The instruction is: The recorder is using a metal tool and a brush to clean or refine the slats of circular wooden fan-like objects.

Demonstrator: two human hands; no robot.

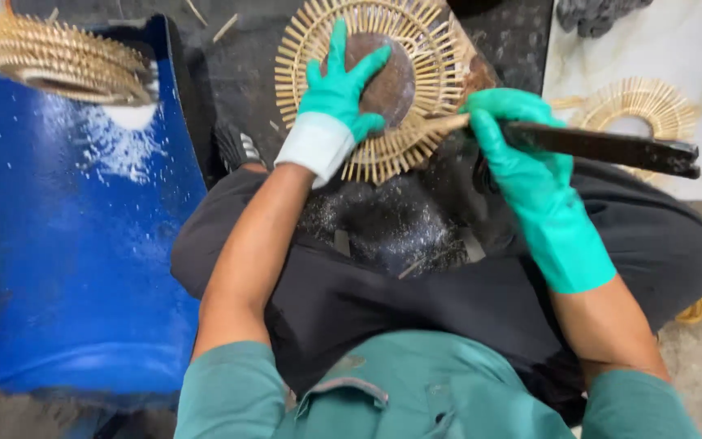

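My left hand (339, 85), in a green rubber glove, presses flat on a round wicker ring (416, 49) with radiating bamboo sticks, fingers spread over its dark round centre (387, 81). My right hand (517, 138), also gloved in green, grips a long dark blade (611, 148) by its near end; the blade's handle end meets the ring's lower right rim. The ring rests on a dark block above my lap, which is covered by a black apron (383, 244) dusted with shavings.
A blue plastic barrel (75, 244) lies on its side at left, with a stack of finished wicker rings (58, 57) on top. Another wicker ring (635, 106) lies on a pale marbled slab (676, 41) at right. Dark gloves (595, 15) lie at the top.
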